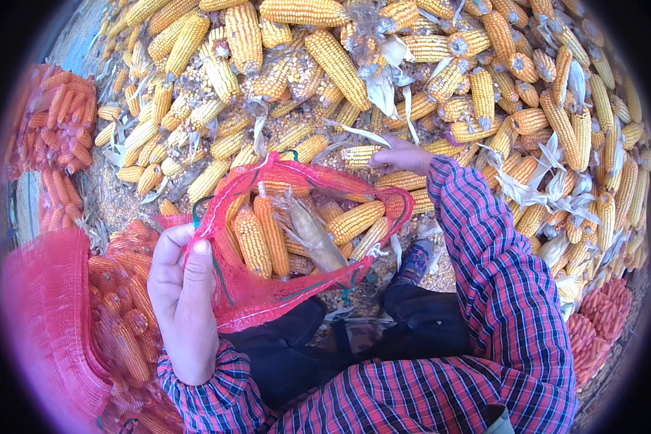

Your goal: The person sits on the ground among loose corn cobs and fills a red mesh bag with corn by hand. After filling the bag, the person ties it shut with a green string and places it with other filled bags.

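Note:
A red mesh bag (282, 300) with a white-stitched rim hangs open in front of my legs. Several yellow corn ears (252, 242) lie inside it, along with one ear still wrapped in dry husk (315, 235). My left hand (188, 289) pinches the left side of the rim, thumb on top. Beyond the bag's far right rim, my right hand (401, 156) is closed around the end of a corn ear (359, 155) at the pile. A pale dry husk strip (354, 132) runs up to its fingers; part of the grip is hidden.
A large heap of corn ears (340, 69) fills the far side, with loose kernels and husks among them. Filled red mesh bags stand at left (65, 123), near left (126, 318) and lower right (604, 315). My shoe (414, 262) is just right of the open bag.

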